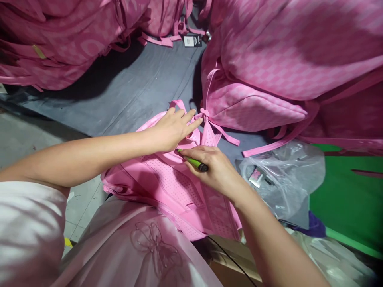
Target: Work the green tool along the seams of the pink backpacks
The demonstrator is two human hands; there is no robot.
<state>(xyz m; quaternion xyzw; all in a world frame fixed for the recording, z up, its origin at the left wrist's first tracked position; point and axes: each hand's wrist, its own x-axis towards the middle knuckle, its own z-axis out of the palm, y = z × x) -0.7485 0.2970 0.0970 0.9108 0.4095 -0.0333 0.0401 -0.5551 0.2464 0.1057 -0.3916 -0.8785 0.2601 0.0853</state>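
"Starting from the left, what lies there?"

"A patterned pink bag sits toward the far side of the grey table, well apart from both hands; perhaps it is set back to leave working room; next comes the left hand, laid over the upper part of a pink backpack."

"Where is that backpack exactly?"

"At the table's near edge, close against the person's front; my guess is that the body helps steady it; its dotted panel faces up, which gives the hands access to that side."

"And the fingers?"

"The left ones are stretched and slightly parted; they seem to keep the fabric in place, though I cannot tell whether they pinch anything underneath; the right hand is curled around a slim green tool with a black end; its tip points in below the left hand, likely so that the cloth is steadied beside it; whether it touches, I cannot tell."

"Farther right?"

"A checkered pink bag stands beyond the hands; nearer, a clear plastic bag lies beside the right forearm, presumably within reach."
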